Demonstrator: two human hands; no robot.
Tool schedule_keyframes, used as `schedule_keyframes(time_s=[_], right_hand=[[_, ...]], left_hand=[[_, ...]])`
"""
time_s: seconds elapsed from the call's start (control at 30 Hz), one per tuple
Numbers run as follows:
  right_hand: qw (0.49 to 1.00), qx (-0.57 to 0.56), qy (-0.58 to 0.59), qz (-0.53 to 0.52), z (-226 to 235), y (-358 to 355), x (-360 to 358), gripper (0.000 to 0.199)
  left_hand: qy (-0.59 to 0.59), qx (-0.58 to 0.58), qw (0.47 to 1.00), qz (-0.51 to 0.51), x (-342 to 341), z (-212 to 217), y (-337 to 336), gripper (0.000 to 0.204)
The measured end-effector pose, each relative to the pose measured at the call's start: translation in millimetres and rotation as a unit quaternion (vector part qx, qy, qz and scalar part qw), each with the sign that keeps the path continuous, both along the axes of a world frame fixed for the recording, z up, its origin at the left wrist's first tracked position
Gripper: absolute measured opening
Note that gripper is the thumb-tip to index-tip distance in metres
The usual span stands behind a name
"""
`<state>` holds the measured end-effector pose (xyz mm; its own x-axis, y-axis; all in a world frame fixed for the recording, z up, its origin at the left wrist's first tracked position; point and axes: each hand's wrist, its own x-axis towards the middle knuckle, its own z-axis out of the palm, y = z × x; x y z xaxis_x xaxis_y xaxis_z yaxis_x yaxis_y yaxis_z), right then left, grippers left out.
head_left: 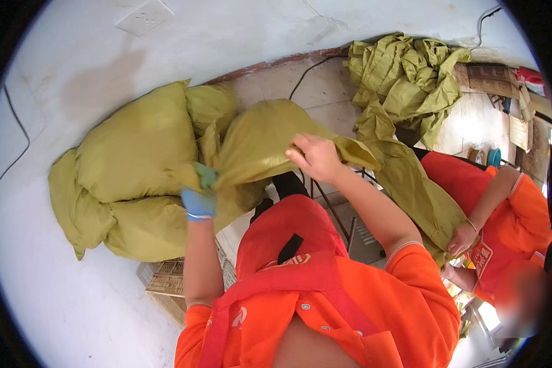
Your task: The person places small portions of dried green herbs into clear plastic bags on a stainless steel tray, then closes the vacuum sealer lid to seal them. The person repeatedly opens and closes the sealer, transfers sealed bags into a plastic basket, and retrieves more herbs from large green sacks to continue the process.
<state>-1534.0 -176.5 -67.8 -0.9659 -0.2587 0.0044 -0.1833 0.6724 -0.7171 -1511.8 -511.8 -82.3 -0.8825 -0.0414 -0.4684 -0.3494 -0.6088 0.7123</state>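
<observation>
A yellow-green woven sack [260,138] stretches between my hands, its body puffed out and blurred by motion. My left hand [199,193], in a blue and green glove, is closed on the sack's left end; its fingers are smeared. With my bare right hand [316,158] I grip the sack's upper edge near its open right end, fingers curled over the fabric. Just left of my left hand lies a pile of full sacks [138,144] of the same colour, against the wall.
A heap of crumpled sacks [405,80] lies on the floor by the wall. At the right, a co-worker [503,214] in orange and red handles a long flat sack [411,184]. Below the full sacks is a crate [165,277]. A black cable [306,73] crosses the floor.
</observation>
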Motion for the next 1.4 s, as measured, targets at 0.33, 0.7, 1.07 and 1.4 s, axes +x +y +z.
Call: schedule_keyframes(time_s=[0.33, 0.7, 1.07, 1.4], right_hand=[[0.945, 0.319, -0.01, -0.066, -186, -81, -34, 0.017], [0.977, 0.128, 0.121, -0.12, 44, -32, 40, 0.082], [0.97, -0.085, -0.051, -0.223, -1, -39, 57, 0.021], [0.993, -0.006, 0.114, -0.03, 64, -40, 26, 0.024]], left_hand=[[0.162, -0.162, 0.96, -0.158, -85, -62, 17, 0.029], [0.111, -0.021, 0.98, -0.167, -111, -15, 36, 0.041], [0.35, -0.564, 0.596, -0.452, -81, -1, 114, 0.093], [0.304, -0.65, 0.497, -0.488, -52, -37, 136, 0.07]])
